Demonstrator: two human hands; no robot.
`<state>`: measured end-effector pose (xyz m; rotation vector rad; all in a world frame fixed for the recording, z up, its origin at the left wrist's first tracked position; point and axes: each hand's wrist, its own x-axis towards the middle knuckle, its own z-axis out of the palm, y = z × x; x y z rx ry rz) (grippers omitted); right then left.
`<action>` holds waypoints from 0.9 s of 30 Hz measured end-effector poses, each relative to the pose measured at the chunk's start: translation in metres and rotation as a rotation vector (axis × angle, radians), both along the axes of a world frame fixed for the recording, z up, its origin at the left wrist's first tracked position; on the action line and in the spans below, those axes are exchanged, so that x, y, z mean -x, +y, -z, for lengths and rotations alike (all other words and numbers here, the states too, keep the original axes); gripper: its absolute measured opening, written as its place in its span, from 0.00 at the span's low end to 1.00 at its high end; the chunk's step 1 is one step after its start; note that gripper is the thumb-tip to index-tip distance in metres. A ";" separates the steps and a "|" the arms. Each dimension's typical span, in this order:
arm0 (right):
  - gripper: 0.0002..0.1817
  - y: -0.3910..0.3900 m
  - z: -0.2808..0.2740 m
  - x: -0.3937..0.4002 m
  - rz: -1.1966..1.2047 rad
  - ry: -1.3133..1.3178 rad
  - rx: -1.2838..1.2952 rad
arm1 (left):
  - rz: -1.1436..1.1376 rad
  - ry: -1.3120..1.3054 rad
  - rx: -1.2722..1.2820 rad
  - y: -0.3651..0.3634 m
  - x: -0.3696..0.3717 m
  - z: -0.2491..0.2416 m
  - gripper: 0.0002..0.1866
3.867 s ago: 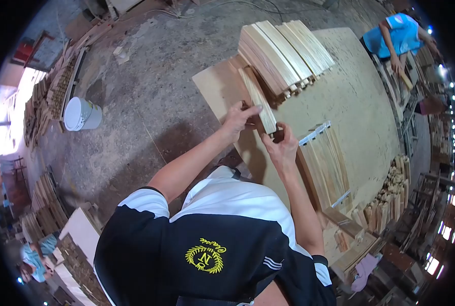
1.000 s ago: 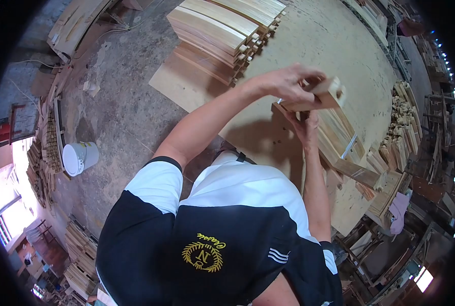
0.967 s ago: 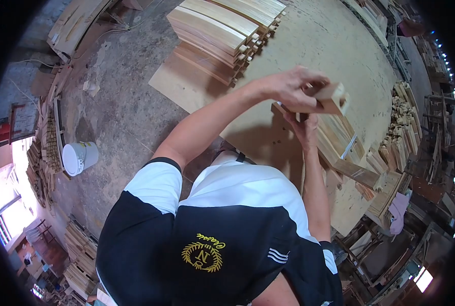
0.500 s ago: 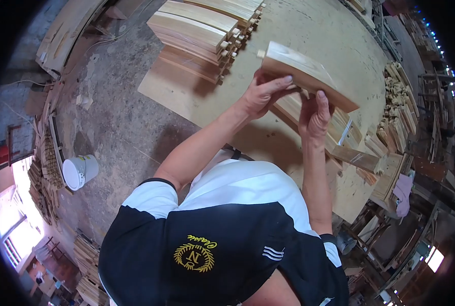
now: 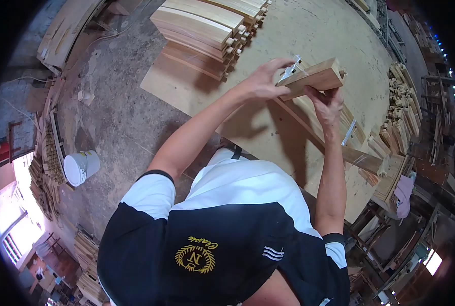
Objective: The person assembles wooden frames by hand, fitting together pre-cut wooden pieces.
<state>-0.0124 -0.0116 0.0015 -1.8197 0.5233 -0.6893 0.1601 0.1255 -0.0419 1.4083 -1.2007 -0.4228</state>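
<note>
A wooden block (image 5: pixel 316 77) with a round peg on its right end is held up in front of me. My right hand (image 5: pixel 328 105) grips it from below, thumb and fingers around its peg end. My left hand (image 5: pixel 269 80) is at the other end, thumb by the block's end and fingers stretched apart above. Just past those fingers is a clear strip with dark knobs (image 5: pixel 291 69). Beneath the block, a long wooden piece (image 5: pixel 306 122) lies on the plywood table, with another clear strip (image 5: pixel 349 131) farther right.
Pegged wooden pieces are stacked (image 5: pixel 199 30) on the table's far left. More small pieces are piled (image 5: pixel 403 107) along the right edge. A white bucket (image 5: pixel 81 168) stands on the concrete floor (image 5: pixel 120 107) to the left. A pink cloth (image 5: pixel 404 196) hangs at lower right.
The block has been turned around, so its peg now points right instead of left. My left hand's fingers have spread from their hold, while my right hand has moved slightly right.
</note>
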 end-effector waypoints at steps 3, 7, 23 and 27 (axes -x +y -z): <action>0.33 0.008 -0.010 -0.006 -0.028 0.048 0.274 | -0.065 -0.097 0.169 -0.033 0.019 -0.002 0.41; 0.34 0.012 -0.014 -0.009 -0.070 0.001 0.604 | -0.250 0.041 0.302 -0.046 0.049 0.013 0.38; 0.42 0.029 -0.001 0.009 -0.071 0.123 0.391 | 0.039 0.886 0.114 -0.052 0.053 0.096 0.31; 0.34 0.074 -0.016 0.078 0.034 0.223 0.156 | -0.251 0.013 0.047 -0.012 0.061 0.063 0.31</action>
